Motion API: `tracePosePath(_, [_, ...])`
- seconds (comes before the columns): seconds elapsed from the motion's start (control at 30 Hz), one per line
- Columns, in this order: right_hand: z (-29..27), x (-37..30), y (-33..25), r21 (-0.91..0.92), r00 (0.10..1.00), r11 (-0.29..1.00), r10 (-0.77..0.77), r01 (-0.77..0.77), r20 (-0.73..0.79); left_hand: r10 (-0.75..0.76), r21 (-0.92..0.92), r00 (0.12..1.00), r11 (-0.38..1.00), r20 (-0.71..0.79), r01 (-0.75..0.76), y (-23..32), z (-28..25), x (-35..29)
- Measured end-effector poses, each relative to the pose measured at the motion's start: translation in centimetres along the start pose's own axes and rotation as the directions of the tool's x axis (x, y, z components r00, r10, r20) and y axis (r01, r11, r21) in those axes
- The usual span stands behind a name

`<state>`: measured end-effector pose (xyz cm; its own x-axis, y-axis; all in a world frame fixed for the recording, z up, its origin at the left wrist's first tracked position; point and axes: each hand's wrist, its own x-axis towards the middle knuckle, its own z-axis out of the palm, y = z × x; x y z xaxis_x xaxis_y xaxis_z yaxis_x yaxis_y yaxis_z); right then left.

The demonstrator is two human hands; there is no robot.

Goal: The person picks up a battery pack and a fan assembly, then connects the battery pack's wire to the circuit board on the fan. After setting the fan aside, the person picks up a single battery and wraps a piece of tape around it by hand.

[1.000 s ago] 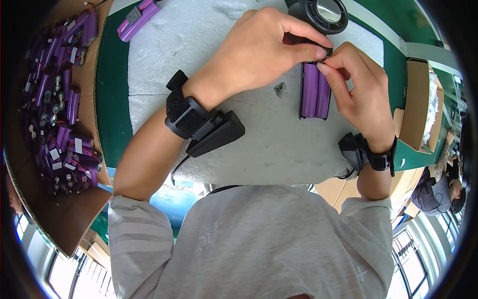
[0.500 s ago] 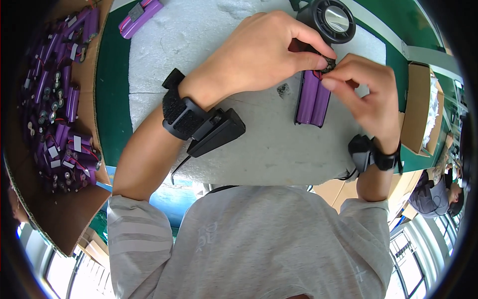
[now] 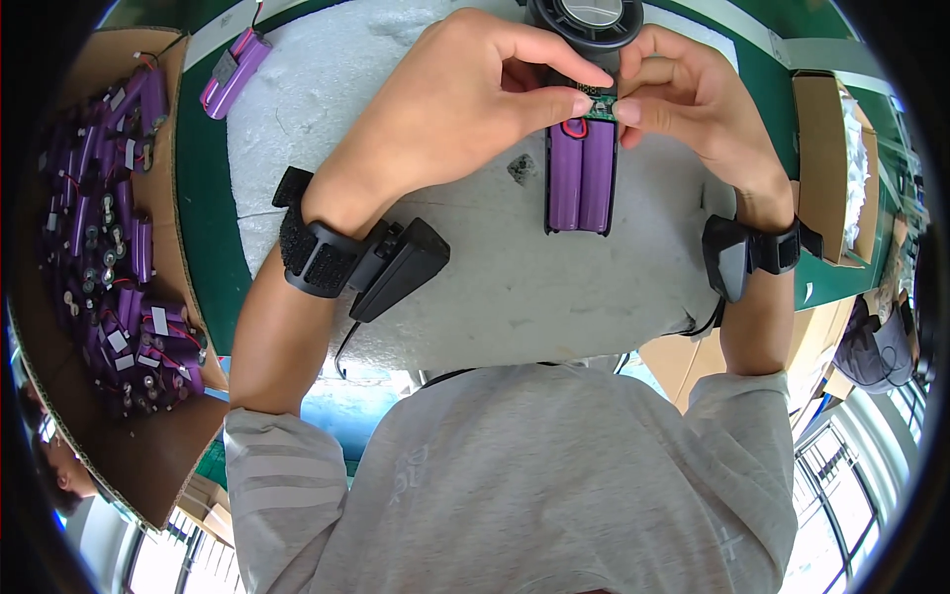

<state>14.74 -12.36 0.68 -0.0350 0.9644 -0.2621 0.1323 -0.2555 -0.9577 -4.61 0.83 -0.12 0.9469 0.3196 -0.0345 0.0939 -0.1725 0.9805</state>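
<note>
A black device with a round ringed head lies on the worktop, its long handle part toward me. Two purple battery cells sit side by side in that open handle. Above the cells is a small green circuit board, with a looped red wire beside it. My left hand pinches the board's left edge between thumb and forefinger. At its right edge is the thumb of my right hand, with the fingers curled behind; they seem to grip the board too. Both wrists wear black strapped devices.
On the left stands a cardboard box holding many purple battery packs. Another purple battery pack with wires lies at the upper left. Pale foam covers the green table. A smaller carton with white pieces stands right.
The device and both hands have shifted left and slightly away. The right hand has turned so its thumb meets the board's right edge, and the green board now shows between my fingers.
</note>
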Motion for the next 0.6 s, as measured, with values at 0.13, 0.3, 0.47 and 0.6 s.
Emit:
tracePosePath(0.13, [-0.1, 0.0, 0.2, 0.022, 1.000, 1.000, -0.022, 0.022, -0.001, -0.013, 0.004, 1.000, 1.000, 0.006, 0.013, 0.2, -0.1, -0.1])
tracePosePath(0.3, [0.2, -0.2, 0.2, 0.007, 0.998, 0.999, -0.045, 0.046, -0.046, 0.073, -0.019, 0.997, 0.997, -0.022, -0.073, -0.2, -0.5, -0.3])
tracePosePath(0.47, [0.4, -0.4, 0.4, 0.004, 0.980, 0.986, -0.165, 0.167, -0.109, 0.156, -0.013, 0.986, 0.988, -0.052, -0.157, -0.5, -0.8, -0.3])
tracePosePath(0.6, [-0.2, -0.7, 1.0, 0.032, 0.961, 0.967, -0.247, 0.253, -0.124, 0.239, -0.024, 0.971, 0.971, -0.024, -0.240, -0.9, -1.2, -0.3])
